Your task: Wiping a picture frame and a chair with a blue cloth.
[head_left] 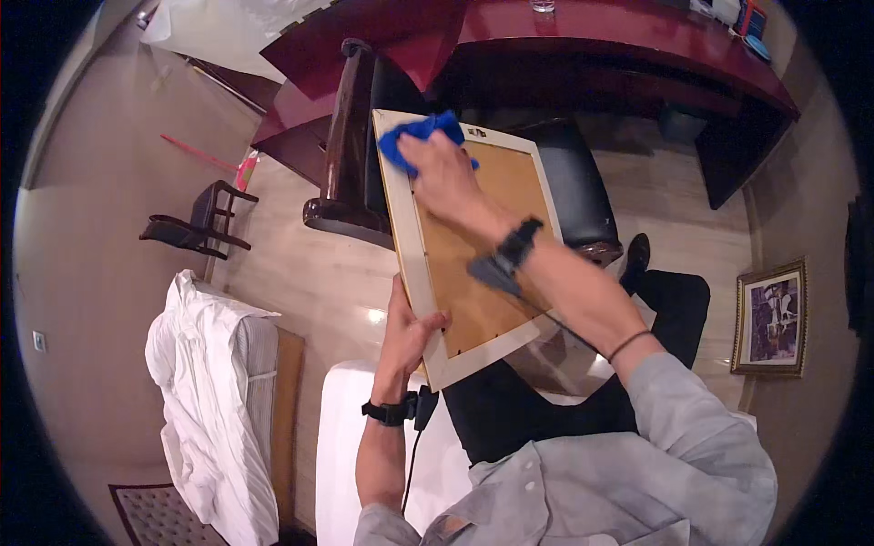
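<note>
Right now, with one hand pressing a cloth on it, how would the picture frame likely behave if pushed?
The picture frame is probably stiff: its back looks flat, within straight borders. Pushing near the blue cloth might make it pivot, since the left hand grips it low on its left border.

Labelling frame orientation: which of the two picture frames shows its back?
The pale frame in the left hand: its brown backing faces the camera. The gilt frame at far right shows its picture.
</note>
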Available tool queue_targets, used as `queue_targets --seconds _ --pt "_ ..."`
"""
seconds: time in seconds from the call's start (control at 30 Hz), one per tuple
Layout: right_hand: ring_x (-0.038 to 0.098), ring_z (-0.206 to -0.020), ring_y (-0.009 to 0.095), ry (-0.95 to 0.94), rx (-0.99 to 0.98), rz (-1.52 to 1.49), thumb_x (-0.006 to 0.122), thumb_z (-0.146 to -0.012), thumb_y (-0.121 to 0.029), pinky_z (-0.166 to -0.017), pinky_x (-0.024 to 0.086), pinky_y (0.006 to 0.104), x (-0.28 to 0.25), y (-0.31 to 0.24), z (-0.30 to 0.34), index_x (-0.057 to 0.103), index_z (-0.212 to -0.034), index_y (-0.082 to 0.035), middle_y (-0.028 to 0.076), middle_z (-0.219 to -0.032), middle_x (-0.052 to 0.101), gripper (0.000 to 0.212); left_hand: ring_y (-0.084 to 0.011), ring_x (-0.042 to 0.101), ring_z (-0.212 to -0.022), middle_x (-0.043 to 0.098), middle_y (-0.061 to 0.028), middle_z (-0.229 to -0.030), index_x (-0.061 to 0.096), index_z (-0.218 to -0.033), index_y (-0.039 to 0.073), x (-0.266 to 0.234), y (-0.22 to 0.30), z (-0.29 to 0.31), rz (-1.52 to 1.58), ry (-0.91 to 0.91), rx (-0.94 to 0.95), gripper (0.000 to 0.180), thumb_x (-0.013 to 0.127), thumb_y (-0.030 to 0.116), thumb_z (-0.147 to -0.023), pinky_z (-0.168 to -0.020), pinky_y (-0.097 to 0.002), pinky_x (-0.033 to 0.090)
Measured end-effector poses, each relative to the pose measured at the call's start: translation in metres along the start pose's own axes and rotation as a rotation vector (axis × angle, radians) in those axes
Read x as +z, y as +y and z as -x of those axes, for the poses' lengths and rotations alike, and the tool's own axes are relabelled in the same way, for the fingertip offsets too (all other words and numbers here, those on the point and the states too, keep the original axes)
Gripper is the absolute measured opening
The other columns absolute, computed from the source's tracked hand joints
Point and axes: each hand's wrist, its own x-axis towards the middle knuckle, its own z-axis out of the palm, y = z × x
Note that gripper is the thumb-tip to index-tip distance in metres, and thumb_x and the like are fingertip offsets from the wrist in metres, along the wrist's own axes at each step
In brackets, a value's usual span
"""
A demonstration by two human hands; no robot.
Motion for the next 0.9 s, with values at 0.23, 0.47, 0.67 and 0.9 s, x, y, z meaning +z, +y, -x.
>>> queue_targets --seconds 0.23,0.47,0.67,0.9 --pt "0.056 -0.096 0.026 -0.091 -0.200 0.020 0.056 -0.076 -0.006 -0.075 0.048 0.0403 -0.042 -0.079 0.105 0.060 -0.120 0.001 0.011 -0.127 0.059 0.044 -0.0190 0.056 -0.102 0.054 -0.0106 -0.115 0.037 -0.131 0.002 -0.001 -0.007 0.004 0.094 0.120 0.100 0.069 0.058 -0.014 -0.067 -0.083 -0.0308 0.050" --pt "0.056 -0.093 0.033 -0.156 0.041 0.055 0.055 -0.073 0.002 -0.080 0.048 0.0430 -0.023 -0.044 0.001 0.056 -0.123 0.004 0.016 -0.130 0.056 0.050 -0.0162 0.058 -0.088 0.055 -0.0061 -0.100 0.040 -0.126 0.003 -0.001 -0.002 0.001 0.036 0.110 0.075 0.065 0.061 -0.012 -0.067 -0.075 -0.0293 0.051" --pt "0.057 -0.094 0.030 -0.135 -0.066 -0.020 0.057 -0.070 0.005 -0.082 0.048 0.0415 -0.048 -0.083 0.094 0.061 -0.118 -0.002 0.014 -0.130 0.057 0.049 -0.0199 0.056 -0.101 0.053 -0.0103 -0.113 0.036 -0.132 0.003 -0.002 -0.006 0.004 0.030 0.143 0.151 0.071 0.060 -0.014 -0.067 -0.086 -0.0320 0.049" --pt "0.056 -0.091 0.031 -0.065 -0.036 0.071 0.060 -0.067 0.005 -0.076 0.050 0.0419 -0.024 -0.041 0.018 0.060 -0.114 -0.001 0.009 -0.122 0.060 0.047 -0.0179 0.062 -0.085 0.057 -0.0079 -0.106 0.039 -0.128 0.004 0.000 -0.008 -0.001 0.069 0.095 0.086 0.068 0.060 -0.016 -0.067 -0.073 -0.0312 0.053"
